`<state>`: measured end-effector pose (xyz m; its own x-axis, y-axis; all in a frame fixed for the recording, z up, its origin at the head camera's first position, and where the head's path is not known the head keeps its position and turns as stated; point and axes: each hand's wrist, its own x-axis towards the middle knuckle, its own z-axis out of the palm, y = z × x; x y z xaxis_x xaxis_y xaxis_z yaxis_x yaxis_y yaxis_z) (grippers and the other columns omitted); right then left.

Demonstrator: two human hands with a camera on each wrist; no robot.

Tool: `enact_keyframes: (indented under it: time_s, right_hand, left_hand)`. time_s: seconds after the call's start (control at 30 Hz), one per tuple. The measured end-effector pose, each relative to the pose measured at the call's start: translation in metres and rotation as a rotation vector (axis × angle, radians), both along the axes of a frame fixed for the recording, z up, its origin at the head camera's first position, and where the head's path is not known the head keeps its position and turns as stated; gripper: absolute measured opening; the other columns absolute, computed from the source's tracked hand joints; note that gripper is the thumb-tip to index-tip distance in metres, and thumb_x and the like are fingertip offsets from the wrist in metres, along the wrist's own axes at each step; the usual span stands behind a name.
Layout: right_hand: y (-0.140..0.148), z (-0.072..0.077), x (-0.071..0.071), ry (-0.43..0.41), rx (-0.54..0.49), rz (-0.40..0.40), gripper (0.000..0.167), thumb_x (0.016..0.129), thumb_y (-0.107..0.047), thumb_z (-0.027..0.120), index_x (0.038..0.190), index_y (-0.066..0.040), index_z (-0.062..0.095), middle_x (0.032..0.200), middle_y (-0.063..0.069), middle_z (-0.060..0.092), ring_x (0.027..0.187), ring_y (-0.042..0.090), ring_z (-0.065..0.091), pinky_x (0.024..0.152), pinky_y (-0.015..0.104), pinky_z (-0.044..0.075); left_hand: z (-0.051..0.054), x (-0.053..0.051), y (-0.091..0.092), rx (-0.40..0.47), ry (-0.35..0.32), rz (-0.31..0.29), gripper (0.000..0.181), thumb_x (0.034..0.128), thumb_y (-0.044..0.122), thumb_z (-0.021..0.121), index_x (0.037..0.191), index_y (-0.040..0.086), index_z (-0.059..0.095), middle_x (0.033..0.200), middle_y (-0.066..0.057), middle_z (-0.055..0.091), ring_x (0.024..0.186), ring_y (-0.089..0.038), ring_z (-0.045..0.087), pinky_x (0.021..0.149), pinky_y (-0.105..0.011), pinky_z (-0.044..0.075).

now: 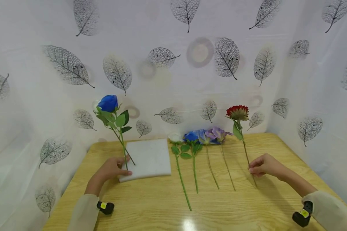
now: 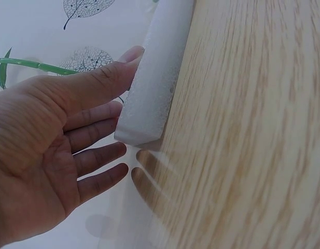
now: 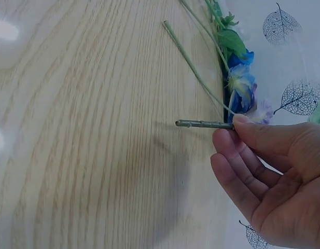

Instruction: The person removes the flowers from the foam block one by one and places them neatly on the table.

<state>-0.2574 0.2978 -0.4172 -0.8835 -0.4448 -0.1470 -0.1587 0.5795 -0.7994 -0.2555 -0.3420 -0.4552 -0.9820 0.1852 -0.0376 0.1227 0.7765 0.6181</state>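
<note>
At the left of the head view, my left hand (image 1: 112, 168) holds the left edge of a white foam block (image 1: 153, 158). In the left wrist view, the thumb and upper fingers of my left hand (image 2: 61, 124) touch the foam block (image 2: 154, 78); the lower fingers hang free. A blue rose (image 1: 108, 103) stands tilted over the block, its stems passing by my hand; a pale bloom is partly hidden behind it. My right hand (image 1: 264, 166) pinches the lower stem of an upright red flower (image 1: 238, 113). The stem end (image 3: 198, 124) pokes out past my right fingertips (image 3: 230, 129).
Between my hands a white rose (image 1: 175, 138), a blue rose (image 1: 191, 136), a blue-violet flower (image 1: 203, 136) and a purple flower (image 1: 218, 133) lie on the wooden table (image 1: 150, 199). Behind them hangs a leaf-patterned sheet (image 1: 173, 83).
</note>
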Motion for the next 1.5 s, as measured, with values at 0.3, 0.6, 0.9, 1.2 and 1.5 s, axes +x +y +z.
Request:
enact_keyframes:
  time_s: [0.3, 0.6, 0.9, 1.2, 1.5]
  right_hand:
    - [0.007, -0.002, 0.001, -0.045, 0.026, -0.037, 0.027, 0.093, -0.010, 0.073, 0.104, 0.014, 0.072, 0.084, 0.015, 0.076, 0.071, 0.013, 0.072, 0.068, 0.034, 0.063]
    - [0.012, -0.007, 0.000, -0.064, 0.037, -0.050, 0.026, 0.093, -0.009, 0.072, 0.105, 0.014, 0.073, 0.084, 0.013, 0.076, 0.070, 0.013, 0.071, 0.067, 0.031, 0.063]
    - [0.014, -0.010, -0.002, -0.073, 0.043, -0.056, 0.026, 0.094, -0.006, 0.070, 0.108, 0.016, 0.071, 0.088, 0.015, 0.076, 0.069, 0.013, 0.071, 0.066, 0.033, 0.063]
    - [0.011, -0.008, -0.002, -0.087, 0.046, -0.071, 0.025, 0.093, -0.005, 0.070, 0.106, 0.016, 0.071, 0.083, 0.014, 0.076, 0.067, 0.012, 0.070, 0.066, 0.033, 0.063]
    - [0.009, -0.008, -0.002, -0.099, 0.063, -0.081, 0.025, 0.092, -0.005, 0.071, 0.105, 0.017, 0.071, 0.082, 0.011, 0.075, 0.067, 0.012, 0.070, 0.065, 0.032, 0.063]
  left_hand:
    - [0.002, 0.001, 0.001, 0.010, 0.001, -0.001, 0.078, 0.0754, 0.035, 0.091, 0.138, 0.001, 0.061, 0.106, -0.012, 0.069, 0.085, -0.021, 0.048, 0.071, -0.032, 0.040]
    - [0.002, -0.001, 0.000, 0.014, -0.017, 0.009, 0.080, 0.0754, 0.038, 0.090, 0.140, 0.003, 0.059, 0.099, -0.010, 0.065, 0.085, -0.021, 0.049, 0.071, -0.031, 0.040]
    - [0.000, -0.002, 0.000, 0.017, -0.023, 0.014, 0.079, 0.0756, 0.037, 0.090, 0.140, 0.003, 0.060, 0.083, -0.004, 0.052, 0.083, -0.021, 0.047, 0.069, -0.032, 0.038]
    - [-0.001, -0.002, 0.000, 0.011, -0.017, 0.013, 0.079, 0.0752, 0.039, 0.090, 0.138, 0.001, 0.061, 0.086, -0.005, 0.055, 0.084, -0.021, 0.047, 0.070, -0.033, 0.038]
    - [-0.001, -0.003, -0.001, 0.007, -0.020, 0.013, 0.079, 0.0755, 0.038, 0.090, 0.138, 0.001, 0.061, 0.082, -0.003, 0.051, 0.082, -0.021, 0.046, 0.068, -0.032, 0.037]
